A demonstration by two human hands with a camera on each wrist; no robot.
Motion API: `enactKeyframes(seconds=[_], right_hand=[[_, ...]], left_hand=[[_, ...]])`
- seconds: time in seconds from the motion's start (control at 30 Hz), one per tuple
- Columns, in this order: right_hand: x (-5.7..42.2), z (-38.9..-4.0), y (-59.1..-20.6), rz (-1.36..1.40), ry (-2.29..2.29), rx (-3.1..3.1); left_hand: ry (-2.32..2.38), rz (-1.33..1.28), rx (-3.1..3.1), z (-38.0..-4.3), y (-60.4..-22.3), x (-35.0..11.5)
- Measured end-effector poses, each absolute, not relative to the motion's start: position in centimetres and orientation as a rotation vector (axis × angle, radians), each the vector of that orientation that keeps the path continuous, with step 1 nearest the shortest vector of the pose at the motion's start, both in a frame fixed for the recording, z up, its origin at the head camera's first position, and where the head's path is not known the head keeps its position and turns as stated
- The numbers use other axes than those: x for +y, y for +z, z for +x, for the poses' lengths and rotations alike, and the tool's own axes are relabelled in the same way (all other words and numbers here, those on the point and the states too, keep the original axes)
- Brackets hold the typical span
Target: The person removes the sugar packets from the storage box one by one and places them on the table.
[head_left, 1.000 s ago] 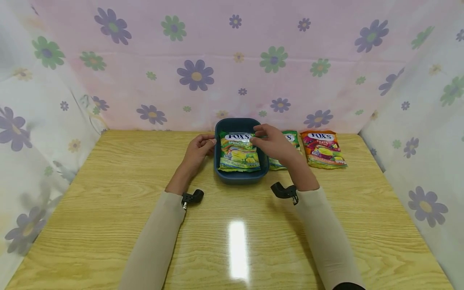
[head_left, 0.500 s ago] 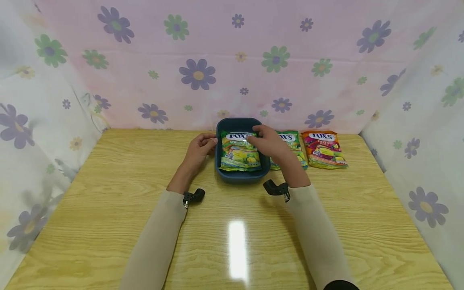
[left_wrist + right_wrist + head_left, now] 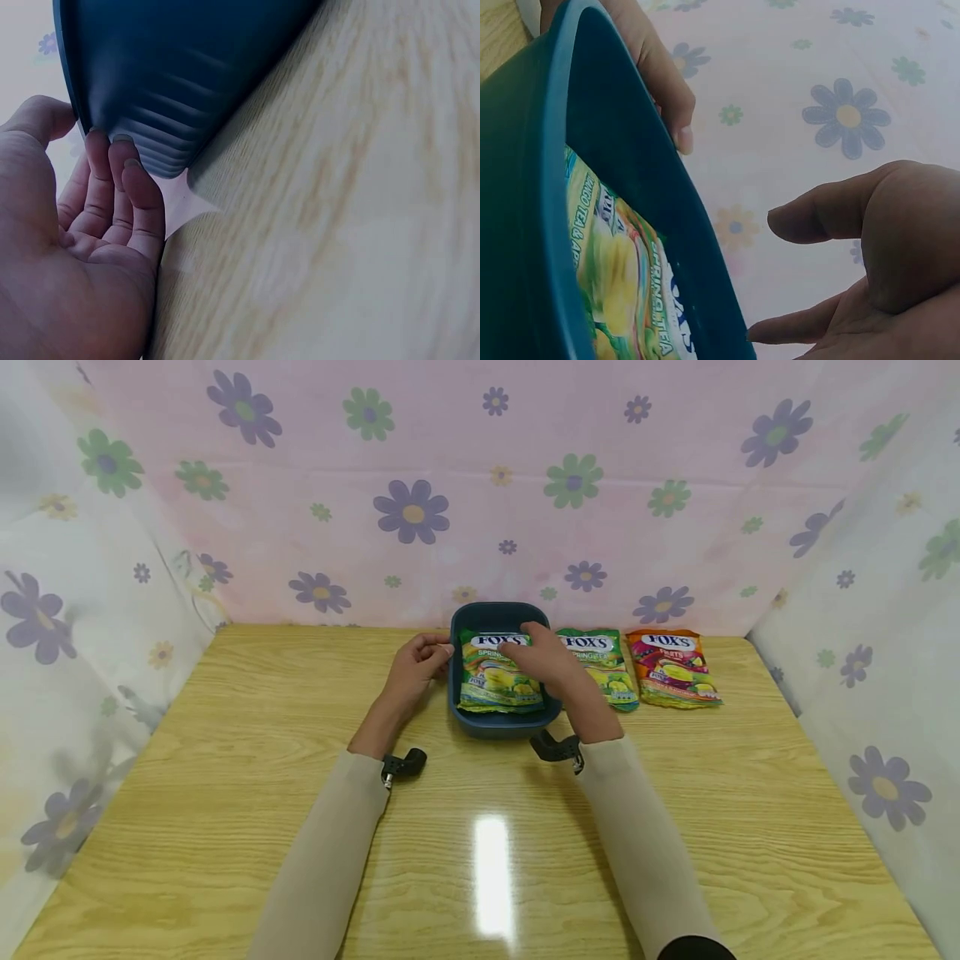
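A dark teal plastic tub (image 3: pixel 506 728) stands at the back of the table, with a green Fox's Spring Tea candy bag (image 3: pixel 497 687) lying face up in it. At the tub's left side, my left hand (image 3: pixel 415 670) pinches the rim; in the left wrist view its thumb is at the rim and its curled fingertips touch the outer wall (image 3: pixel 180 67). My right hand (image 3: pixel 553 662) hovers over the tub's right side, partly covering the bag. Thumb and finger stand apart with nothing between them in the right wrist view, one fingertip close to the rim.
Another green Fox's Spring Tea bag (image 3: pixel 611 672) lies right of the tub, partly behind my right hand. Farther right is an orange and purple Fox's Fruits bag (image 3: pixel 672 668). A flowered cloth (image 3: pixel 480 510) hangs behind the wooden table (image 3: pixel 300 710).
My right hand has moved left over the tub, uncovering more of the second green bag. My left hand keeps its place at the rim. The bags stay where they were.
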State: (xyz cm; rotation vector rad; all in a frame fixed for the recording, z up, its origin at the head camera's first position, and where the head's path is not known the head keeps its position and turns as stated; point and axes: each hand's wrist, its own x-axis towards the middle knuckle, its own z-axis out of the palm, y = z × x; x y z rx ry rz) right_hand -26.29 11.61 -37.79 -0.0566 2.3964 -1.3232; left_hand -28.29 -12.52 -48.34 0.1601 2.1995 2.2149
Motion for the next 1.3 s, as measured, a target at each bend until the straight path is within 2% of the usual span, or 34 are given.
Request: enactKeyframes(seconds=[0.93, 1.3], right_hand=[[11.9, -26.9, -38.7, 0.015, -1.259, 2.37], [12.5, -27.4, -39.3, 0.084, -1.428, 2.254]], left_hand=[[2.199, 0.159, 2.209, -28.3, -48.4, -12.4], [2.206, 0.152, 2.205, -28.3, -48.3, -12.4]])
